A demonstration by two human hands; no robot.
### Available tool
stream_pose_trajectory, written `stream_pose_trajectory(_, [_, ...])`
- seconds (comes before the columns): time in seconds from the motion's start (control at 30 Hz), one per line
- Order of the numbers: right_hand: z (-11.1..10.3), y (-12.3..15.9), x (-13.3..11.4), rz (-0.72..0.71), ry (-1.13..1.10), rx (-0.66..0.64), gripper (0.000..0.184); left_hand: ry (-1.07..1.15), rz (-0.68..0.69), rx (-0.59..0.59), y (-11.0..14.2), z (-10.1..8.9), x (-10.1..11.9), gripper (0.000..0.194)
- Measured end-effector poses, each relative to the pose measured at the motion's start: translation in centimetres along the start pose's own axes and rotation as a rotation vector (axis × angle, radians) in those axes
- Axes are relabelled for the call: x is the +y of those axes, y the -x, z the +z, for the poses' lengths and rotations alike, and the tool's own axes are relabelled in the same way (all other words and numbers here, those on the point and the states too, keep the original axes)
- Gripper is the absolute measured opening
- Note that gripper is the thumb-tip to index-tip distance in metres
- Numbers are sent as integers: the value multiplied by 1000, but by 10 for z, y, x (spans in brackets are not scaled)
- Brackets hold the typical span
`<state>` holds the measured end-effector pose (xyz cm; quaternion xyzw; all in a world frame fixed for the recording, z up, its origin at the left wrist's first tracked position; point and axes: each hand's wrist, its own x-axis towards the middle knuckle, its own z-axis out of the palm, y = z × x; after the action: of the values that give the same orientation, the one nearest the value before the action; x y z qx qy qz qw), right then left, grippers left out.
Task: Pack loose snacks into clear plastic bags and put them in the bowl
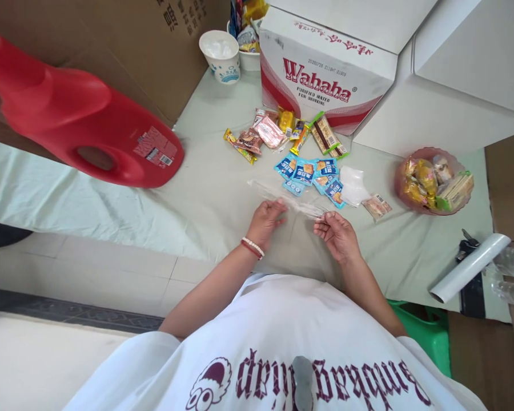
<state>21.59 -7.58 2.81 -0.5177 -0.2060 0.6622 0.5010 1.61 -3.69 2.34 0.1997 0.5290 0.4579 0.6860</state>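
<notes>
A clear plastic bag (298,205) is stretched between my two hands, low over the cloth. My left hand (266,221), with bracelets at the wrist, pinches its left part. The right-hand end is gripped by my right hand (336,233) between thumb and fingers. Just beyond the bag lie several blue snack packets (304,172). A white, translucent plastic piece (353,185) rests to their right, with a small pinkish packet (377,206) beside it. Farther back are a pink-wrapped snack (269,131), brown packets (249,140) and green-edged wafer packs (324,135).
A Wahaha carton (321,74) stands at the back, near a paper cup (223,56). The large red jug (107,120) is on the left. To the right are a pink bowl (399,185) of snacks, a white roll (470,267), keys (469,242) and plastic bottles (512,262).
</notes>
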Motion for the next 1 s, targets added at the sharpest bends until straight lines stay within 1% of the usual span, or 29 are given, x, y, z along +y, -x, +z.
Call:
stream_pose_trajectory(0.07, [1, 2, 1, 17, 37, -13, 38, -129, 94, 40, -3, 7, -6, 43])
stream_pose_trajectory(0.1, [0, 2, 0, 6, 55, -2, 37, -158, 140, 50, -5, 8, -7, 41])
stream_pose_trajectory(0.17, [-7, 1, -5, -59, 82, 72, 37, -140, 177, 24, -7, 7, -3, 40])
stream_pose_trajectory(0.2, [-12, -1, -8, -103, 90, 126, 37, -111, 152, -15, -6, 4, 0, 41])
stream_pose_trajectory(0.27, [-24, -4, -15, -173, 90, 217, 37, -57, 42, -113, -2, -5, 8, 46])
stream_pose_trajectory(0.33, [-35, -7, -22, -196, 64, 253, 38, -48, -69, -180, 4, -17, 17, 51])
stream_pose_trajectory(0.4, [-44, -9, -26, -185, 30, 257, 40, -91, -127, -206, 8, -31, 24, 54])
stream_pose_trajectory(0.47, [-49, -11, -27, -147, 44, 253, 41, -171, -150, -227, 9, -47, 29, 54])
stream_pose_trajectory(0.57, [-53, -14, -21, -74, 216, 226, 41, -389, -152, -247, 7, -73, 32, 51])
stream_pose_trajectory(0.6, [-54, -15, -17, -57, 297, 213, 41, -500, -120, -211, 6, -81, 33, 48])
stream_pose_trajectory(0.63, [-54, -16, -13, -51, 374, 202, 42, -623, -54, -131, 7, -88, 34, 43])
stream_pose_trajectory(0.67, [-54, -16, -9, -56, 441, 191, 42, -749, 49, -6, 8, -93, 34, 37])
stream_pose_trajectory(0.73, [-54, -15, -2, -89, 528, 170, 44, -955, 330, 314, 15, -94, 35, 27])
stream_pose_trajectory(0.77, [-53, -14, 1, -112, 551, 161, 45, -1025, 472, 444, 20, -91, 35, 23])
stream_pose_trajectory(0.8, [-52, -14, 4, -134, 566, 152, 45, -1081, 598, 509, 25, -85, 33, 20])
stream_pose_trajectory(0.83, [-51, -13, 6, -151, 579, 145, 45, -1132, 700, 496, 30, -77, 30, 18])
stream_pose_trajectory(0.87, [-51, -12, 7, -162, 590, 139, 45, -1189, 776, 407, 34, -68, 26, 19])
stream_pose_trajectory(0.93, [-56, -11, 7, -173, 612, 125, 43, -1341, 854, 122, 36, -53, 14, 28])
stream_pose_trajectory(0.97, [-61, -11, 5, -174, 627, 124, 42, -1421, 858, -1, 34, -49, 7, 32])
stream_pose_trajectory(1.0, [-67, -10, 1, -176, 654, 135, 41, -1496, 852, -88, 30, -47, 0, 37])
